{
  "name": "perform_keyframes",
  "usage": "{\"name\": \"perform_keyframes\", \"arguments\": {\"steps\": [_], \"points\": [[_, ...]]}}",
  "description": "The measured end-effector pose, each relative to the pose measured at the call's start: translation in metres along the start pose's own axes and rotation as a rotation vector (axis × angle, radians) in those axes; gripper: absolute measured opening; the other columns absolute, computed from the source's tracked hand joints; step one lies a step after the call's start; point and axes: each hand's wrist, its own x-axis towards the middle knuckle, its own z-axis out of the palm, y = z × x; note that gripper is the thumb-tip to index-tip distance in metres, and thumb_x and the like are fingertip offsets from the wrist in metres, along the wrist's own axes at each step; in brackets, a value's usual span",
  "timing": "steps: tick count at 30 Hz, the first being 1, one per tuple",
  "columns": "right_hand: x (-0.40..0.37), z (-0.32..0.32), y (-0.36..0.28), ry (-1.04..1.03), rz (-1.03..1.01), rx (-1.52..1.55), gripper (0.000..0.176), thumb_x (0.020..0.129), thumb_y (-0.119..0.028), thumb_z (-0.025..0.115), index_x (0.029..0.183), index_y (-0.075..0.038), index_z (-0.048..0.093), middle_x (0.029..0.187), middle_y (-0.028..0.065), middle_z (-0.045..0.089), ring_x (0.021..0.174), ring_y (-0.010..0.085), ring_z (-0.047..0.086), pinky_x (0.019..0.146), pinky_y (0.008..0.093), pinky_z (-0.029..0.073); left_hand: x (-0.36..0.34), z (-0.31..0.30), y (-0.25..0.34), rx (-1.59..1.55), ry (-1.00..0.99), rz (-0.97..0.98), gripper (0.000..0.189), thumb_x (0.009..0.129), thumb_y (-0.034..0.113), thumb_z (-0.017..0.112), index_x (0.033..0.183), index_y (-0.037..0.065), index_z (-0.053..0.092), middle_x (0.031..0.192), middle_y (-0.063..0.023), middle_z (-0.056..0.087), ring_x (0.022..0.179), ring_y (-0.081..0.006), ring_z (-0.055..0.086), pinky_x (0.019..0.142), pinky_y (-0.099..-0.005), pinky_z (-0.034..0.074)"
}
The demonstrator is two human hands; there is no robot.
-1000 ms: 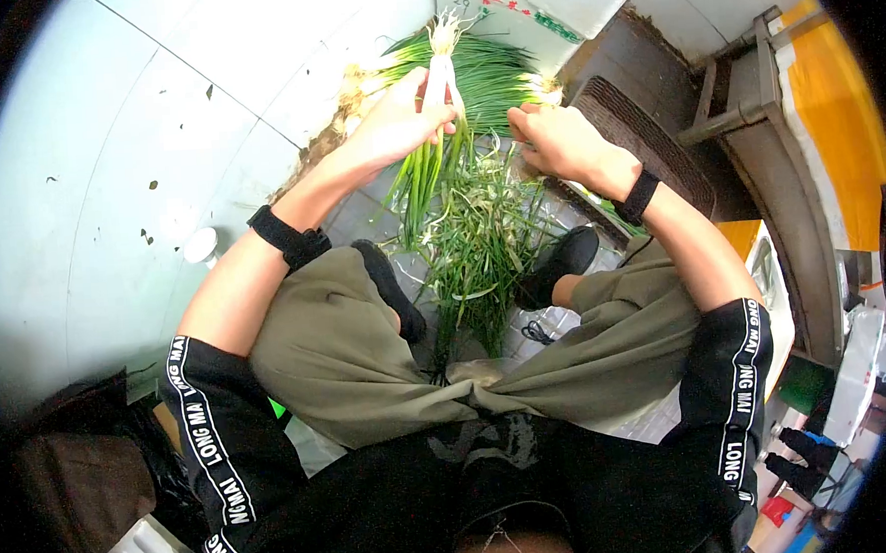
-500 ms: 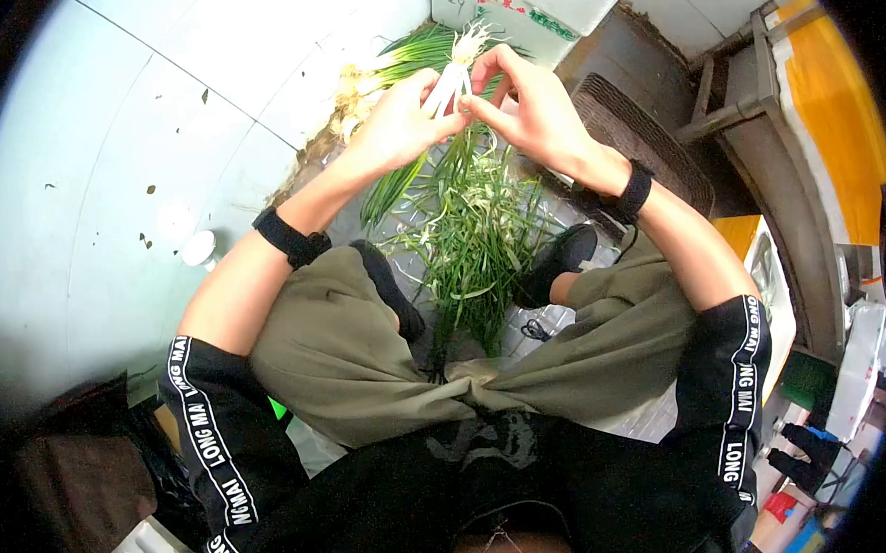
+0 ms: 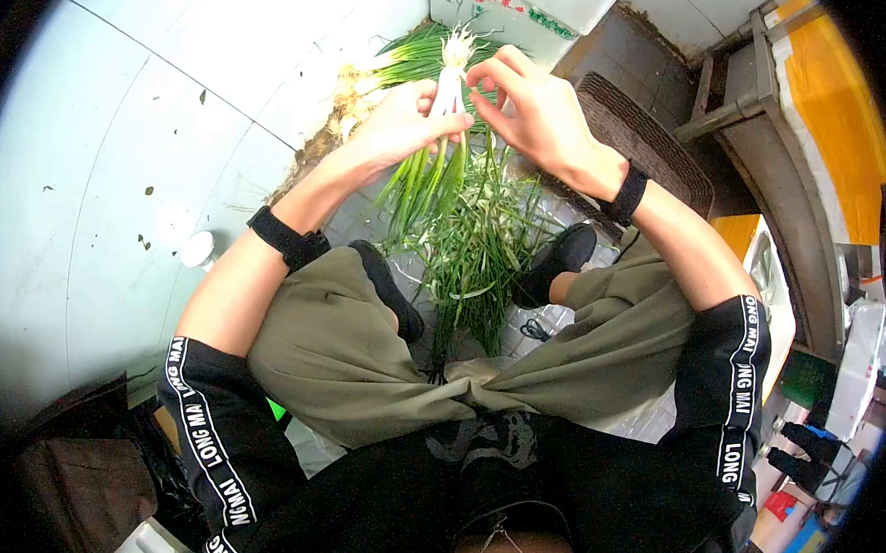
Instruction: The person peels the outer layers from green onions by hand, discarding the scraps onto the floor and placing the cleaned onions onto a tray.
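My left hand (image 3: 405,123) is wrapped round a bunch of green onions (image 3: 447,94), white stems and pale roots up, green leaves hanging down. Just right of the stems, my right hand (image 3: 529,107) has its thumb and fingers curled towards each other but apart, with nothing visible between them. Below both hands a heap of loose green leaves and trimmings (image 3: 476,245) lies on the floor between my shoes. More green onions (image 3: 407,58) lie behind my left hand, their roots pointing left.
White boxes with printed marks (image 3: 520,17) stand at the back. A dark woven mat or basket (image 3: 647,146) lies right of my right hand, beside a wooden frame (image 3: 774,89). The tiled wall (image 3: 85,145) rises on the left.
My right hand has come away from the bunch and moved slightly right and down. The bunch has shifted a little left, and its leaves hang more to the left.
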Motion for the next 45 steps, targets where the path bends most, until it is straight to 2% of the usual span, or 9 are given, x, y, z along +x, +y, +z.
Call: {"name": "perform_keyframes", "arguments": {"steps": [3, 7, 9, 15, 28, 31, 33, 39, 45], "points": [[0.0, 0.0, 0.0, 0.021, -0.006, 0.005, 0.016, 0.088, -0.018, 0.067, 0.099, -0.008, 0.063, 0.092, 0.0091, 0.059, 0.075, 0.0308, 0.065, 0.064, 0.0408, 0.053, 0.001, -0.001, -0.003, -0.163, -0.009, -0.03, 0.025, 0.089, 0.02, 0.071, 0.104, 0.002, 0.065, 0.088, -0.0026, 0.069, 0.075, -0.0076, 0.061, 0.069, -0.0242, 0.048], [0.0, -0.001, -0.002, -0.004, 0.025, 0.015, 0.016, 0.087, -0.019, 0.068, 0.098, -0.008, 0.063, 0.091, 0.0088, 0.06, 0.076, 0.0306, 0.065, 0.065, 0.0408, 0.053, -0.001, -0.001, -0.005, -0.142, 0.009, -0.021, 0.025, 0.088, 0.02, 0.071, 0.105, 0.001, 0.068, 0.092, -0.0035, 0.071, 0.078, -0.0077, 0.062, 0.071, -0.024, 0.048], [0.001, -0.001, -0.002, -0.035, 0.017, 0.031, 0.017, 0.087, -0.021, 0.068, 0.097, -0.007, 0.063, 0.09, 0.0089, 0.06, 0.077, 0.0305, 0.066, 0.066, 0.0404, 0.053, 0.001, -0.004, -0.006, -0.073, -0.033, -0.057, 0.033, 0.091, 0.02, 0.07, 0.119, 0.003, 0.065, 0.105, -0.004, 0.071, 0.098, -0.0099, 0.064, 0.083, -0.0259, 0.049], [0.004, -0.003, -0.004, -0.106, 0.085, 0.029, 0.02, 0.086, -0.024, 0.069, 0.094, -0.006, 0.065, 0.089, 0.0095, 0.064, 0.08, 0.0302, 0.067, 0.068, 0.0405, 0.053, 0.003, -0.004, -0.007, -0.05, -0.036, -0.075, 0.032, 0.088, 0.014, 0.071, 0.118, 0.003, 0.067, 0.111, -0.0038, 0.07, 0.102, -0.0109, 0.064, 0.095, -0.0279, 0.047], [0.005, 0.002, -0.003, -0.094, 0.248, 0.08, 0.019, 0.082, -0.023, 0.071, 0.085, -0.004, 0.068, 0.082, 0.0129, 0.067, 0.077, 0.0302, 0.067, 0.068, 0.0401, 0.052, 0.005, 0.002, -0.007, 0.137, -0.037, -0.024, 0.027, 0.091, 0.015, 0.069, 0.113, 0.0, 0.068, 0.104, -0.0064, 0.07, 0.099, -0.013, 0.064, 0.094, -0.0297, 0.049], [0.005, 0.001, -0.002, -0.107, 0.28, 0.087, 0.017, 0.079, -0.017, 0.073, 0.088, -0.003, 0.069, 0.082, 0.0105, 0.068, 0.075, 0.0246, 0.068, 0.068, 0.0348, 0.053, 0.003, 0.001, -0.006, 0.15, -0.054, 0.005, 0.025, 0.091, 0.016, 0.069, 0.11, 0.0, 0.069, 0.101, -0.0064, 0.07, 0.096, -0.013, 0.064, 0.092, -0.0298, 0.049], [0.004, 0.002, -0.001, -0.048, 0.214, 0.105, 0.018, 0.082, -0.02, 0.072, 0.087, -0.004, 0.067, 0.082, 0.0132, 0.066, 0.075, 0.0307, 0.067, 0.067, 0.0394, 0.052, 0.003, -0.001, -0.007, 0.093, -0.082, 0.043, 0.026, 0.091, 0.018, 0.07, 0.11, 0.0, 0.069, 0.1, -0.0063, 0.07, 0.094, -0.0126, 0.064, 0.09, -0.0298, 0.05], [0.005, -0.002, -0.009, -0.007, 0.179, 0.074, 0.02, 0.083, -0.02, 0.071, 0.095, -0.006, 0.063, 0.09, 0.0127, 0.062, 0.076, 0.0309, 0.065, 0.065, 0.0406, 0.051, 0.005, -0.002, -0.008, 0.141, -0.072, 0.001, 0.025, 0.092, 0.019, 0.068, 0.11, 0.001, 0.069, 0.098, -0.0053, 0.069, 0.093, -0.0125, 0.064, 0.087, -0.0292, 0.051], [0.002, 0.002, -0.007, -0.038, 0.037, -0.04, 0.016, 0.085, -0.02, 0.068, 0.093, -0.007, 0.062, 0.087, 0.0113, 0.059, 0.076, 0.0337, 0.064, 0.065, 0.043, 0.051, 0.004, -0.001, -0.006, 0.12, -0.117, -0.036, 0.024, 0.093, 0.019, 0.067, 0.108, 0.001, 0.069, 0.095, -0.0029, 0.068, 0.086, -0.01, 0.061, 0.079, -0.0273, 0.05]]}}
